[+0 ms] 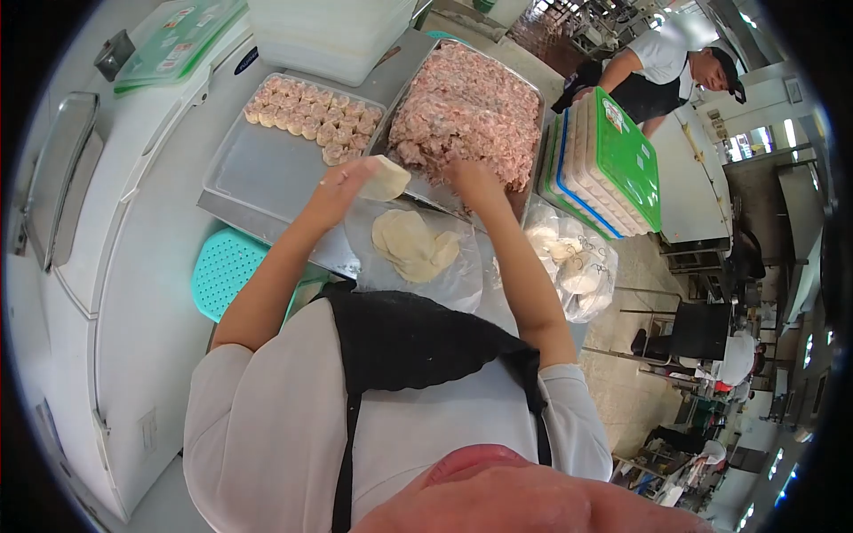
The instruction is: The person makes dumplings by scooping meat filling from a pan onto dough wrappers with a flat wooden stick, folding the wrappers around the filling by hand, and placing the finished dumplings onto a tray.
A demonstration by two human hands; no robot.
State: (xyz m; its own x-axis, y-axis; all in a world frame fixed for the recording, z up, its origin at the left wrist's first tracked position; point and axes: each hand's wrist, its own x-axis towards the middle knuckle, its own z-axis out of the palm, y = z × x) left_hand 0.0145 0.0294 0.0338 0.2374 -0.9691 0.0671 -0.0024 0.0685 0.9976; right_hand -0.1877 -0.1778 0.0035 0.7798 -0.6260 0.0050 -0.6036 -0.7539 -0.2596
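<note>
Holding a thin, flat, pale dough wrapper (387,180) in the left hand (348,182); reaching with the right hand (469,179) into coarse pink minced filling (471,107), cannot tell whether open or closed. Visible on the body side of both hands, overlapping cream dough sheets (410,244); beyond the left hand, small rowed dumplings (311,111)

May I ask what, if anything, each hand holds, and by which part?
The left hand holds a dough wrapper by its left side; for the right hand, I cannot tell.
</note>
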